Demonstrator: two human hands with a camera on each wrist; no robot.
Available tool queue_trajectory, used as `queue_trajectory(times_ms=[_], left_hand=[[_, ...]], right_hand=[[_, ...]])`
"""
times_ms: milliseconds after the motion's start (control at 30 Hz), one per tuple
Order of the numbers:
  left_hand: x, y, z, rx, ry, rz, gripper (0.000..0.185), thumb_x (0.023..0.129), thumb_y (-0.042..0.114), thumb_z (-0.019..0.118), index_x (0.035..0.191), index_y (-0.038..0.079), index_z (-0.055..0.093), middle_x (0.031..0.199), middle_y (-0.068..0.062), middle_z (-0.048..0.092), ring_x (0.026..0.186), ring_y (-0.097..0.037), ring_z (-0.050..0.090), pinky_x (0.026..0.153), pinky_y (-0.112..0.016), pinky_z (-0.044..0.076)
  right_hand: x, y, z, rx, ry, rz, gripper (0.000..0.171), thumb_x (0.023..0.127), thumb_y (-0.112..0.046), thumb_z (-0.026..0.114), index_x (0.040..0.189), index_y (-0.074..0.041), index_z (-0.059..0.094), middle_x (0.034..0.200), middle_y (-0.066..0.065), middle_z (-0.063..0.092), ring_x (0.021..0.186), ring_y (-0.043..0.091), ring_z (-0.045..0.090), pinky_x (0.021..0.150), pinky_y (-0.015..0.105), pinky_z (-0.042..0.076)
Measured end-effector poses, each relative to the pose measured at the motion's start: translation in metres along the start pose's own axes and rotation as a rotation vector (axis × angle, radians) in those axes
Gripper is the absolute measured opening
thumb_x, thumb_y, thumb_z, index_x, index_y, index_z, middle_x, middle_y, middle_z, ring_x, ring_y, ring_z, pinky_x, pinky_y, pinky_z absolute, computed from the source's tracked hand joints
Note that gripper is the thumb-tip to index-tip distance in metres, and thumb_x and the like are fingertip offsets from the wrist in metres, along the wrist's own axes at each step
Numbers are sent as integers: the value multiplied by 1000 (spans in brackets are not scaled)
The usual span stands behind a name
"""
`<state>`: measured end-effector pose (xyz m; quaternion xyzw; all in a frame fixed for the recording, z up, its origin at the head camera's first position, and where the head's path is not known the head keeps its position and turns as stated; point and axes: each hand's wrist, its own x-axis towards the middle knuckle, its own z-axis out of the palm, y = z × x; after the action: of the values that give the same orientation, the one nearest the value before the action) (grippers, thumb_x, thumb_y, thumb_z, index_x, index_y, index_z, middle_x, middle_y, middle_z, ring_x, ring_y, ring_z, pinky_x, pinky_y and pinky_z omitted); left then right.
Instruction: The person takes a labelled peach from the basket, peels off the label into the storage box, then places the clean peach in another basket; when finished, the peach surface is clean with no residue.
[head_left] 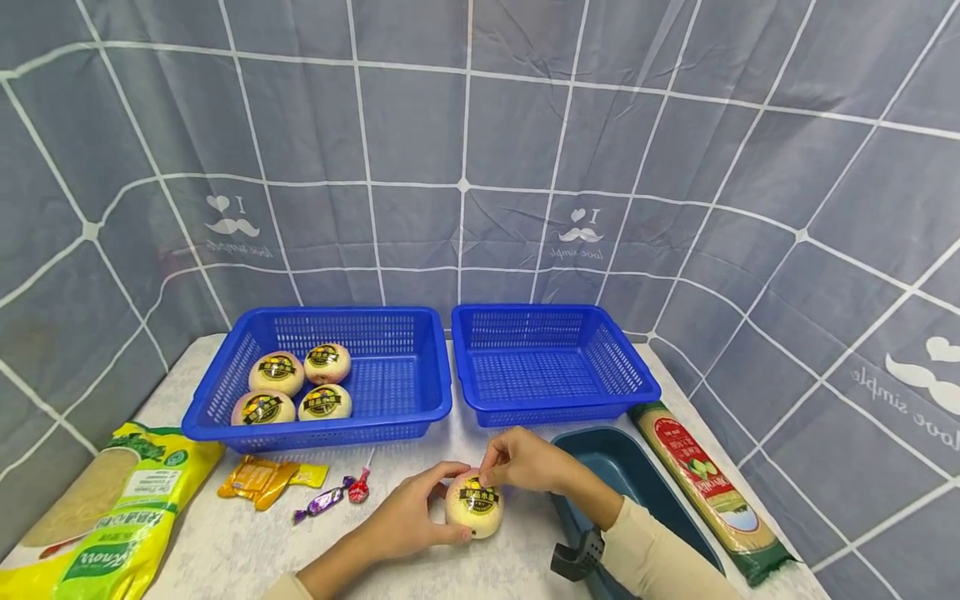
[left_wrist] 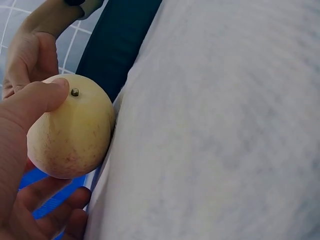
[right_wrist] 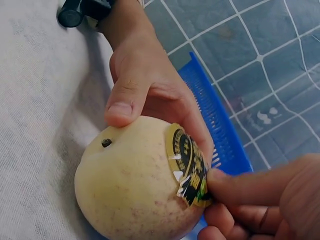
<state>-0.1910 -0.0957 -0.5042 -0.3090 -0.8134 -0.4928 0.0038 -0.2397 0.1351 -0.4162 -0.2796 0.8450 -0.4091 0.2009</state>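
My left hand (head_left: 420, 512) grips a pale yellow, pink-flecked round fruit (head_left: 474, 507) that rests on the white tablecloth near the front edge. A dark round sticker (head_left: 478, 485) with a gold rim sits on its top. My right hand (head_left: 501, 467) pinches that sticker's edge. In the right wrist view the sticker (right_wrist: 187, 165) looks creased where the right fingertips (right_wrist: 235, 182) meet it, and the left thumb (right_wrist: 122, 107) presses next to the stem end. The left wrist view shows the fruit (left_wrist: 70, 127) under my left thumb (left_wrist: 37, 100).
A blue basket (head_left: 397, 400) at the back left holds several stickered fruits (head_left: 300, 383). Beside it a second blue basket (head_left: 555, 367) holds nothing. A dark teal tray (head_left: 622, 475) and a pasta packet (head_left: 705, 483) lie right. Candies (head_left: 322, 500), orange sachets (head_left: 262, 479) and a yellow bag (head_left: 112, 508) lie left.
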Motion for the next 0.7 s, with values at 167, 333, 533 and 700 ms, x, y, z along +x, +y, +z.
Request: queue_trajectory(times_ms=[167, 333, 533, 700], left_hand=[[0, -2, 2, -17, -10, 2, 72, 79, 40, 88, 140, 19, 55, 129, 7, 63, 102, -13, 64, 88, -35, 54], [0, -3, 2, 2, 6, 16, 72, 78, 38, 89, 140, 20, 56, 129, 7, 63, 101, -12, 64, 88, -35, 54], [-1, -3, 0, 39, 19, 0, 72, 78, 41, 88, 139, 23, 56, 130, 9, 62, 100, -13, 62, 86, -35, 54], [-1, -4, 1, 39, 28, -17, 72, 77, 42, 89, 138, 26, 56, 130, 9, 62, 98, -11, 61, 85, -35, 53]], right_hand=[[-3, 5, 2, 41, -28, 23, 9, 89, -2, 74, 82, -6, 71, 72, -3, 62, 64, 9, 48, 54, 23, 40], [-8, 0, -4, 23, -91, -47, 10, 93, -4, 70, 84, -9, 69, 76, -6, 61, 68, 7, 49, 57, 22, 39], [-32, -12, -43, 45, -176, -152, 8, 98, -9, 67, 90, -7, 67, 82, -4, 61, 71, 8, 51, 59, 22, 40], [-56, 9, -90, -157, -92, -130, 10, 97, -5, 66, 87, -7, 66, 79, -3, 60, 69, 9, 51, 61, 24, 43]])
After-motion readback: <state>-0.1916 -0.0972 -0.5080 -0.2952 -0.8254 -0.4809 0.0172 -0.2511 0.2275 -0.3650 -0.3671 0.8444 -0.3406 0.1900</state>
